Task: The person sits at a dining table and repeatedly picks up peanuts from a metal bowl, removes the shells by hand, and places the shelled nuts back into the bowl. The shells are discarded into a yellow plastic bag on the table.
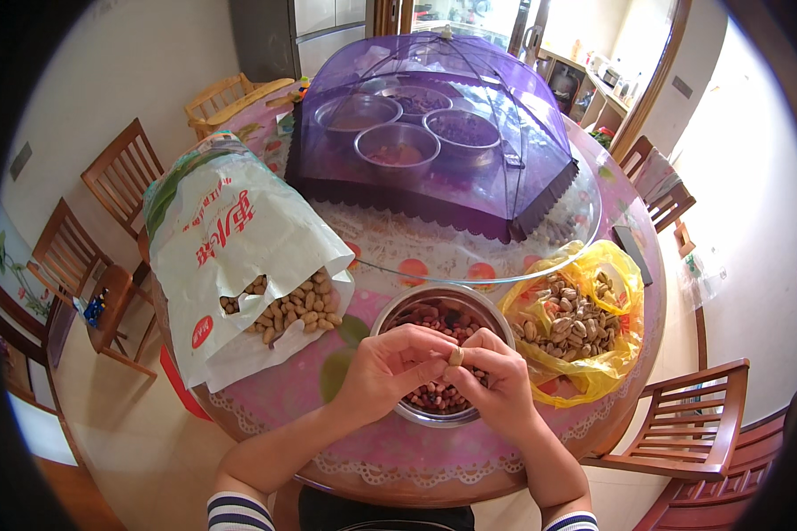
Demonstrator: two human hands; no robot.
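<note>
Above a stainless steel bowl (pixel 446 420) of shelled, reddish peanuts (pixel 438 398), my two hands meet at the fingertips. A small peanut in its shell (pixel 456 356) is pinched there between the thumb and forefinger of my right hand (pixel 501 372). My left hand (pixel 388 365) grips the same peanut from the other side with its fingertips. To the left lies a white plastic bag (pixel 239 226), its mouth spilling unshelled peanuts (pixel 299 308). On the right, a yellow plastic bag (pixel 618 372) stands open with peanut shells (pixel 564 325) in it.
Behind the bowl, a round glass turntable (pixel 398 269) carries a purple mesh food cover (pixel 432 192) over several metal bowls (pixel 397 162). A dark flat object (pixel 632 255) lies near the right edge of the table. Wooden chairs (pixel 691 425) stand around the pink tablecloth (pixel 412 458).
</note>
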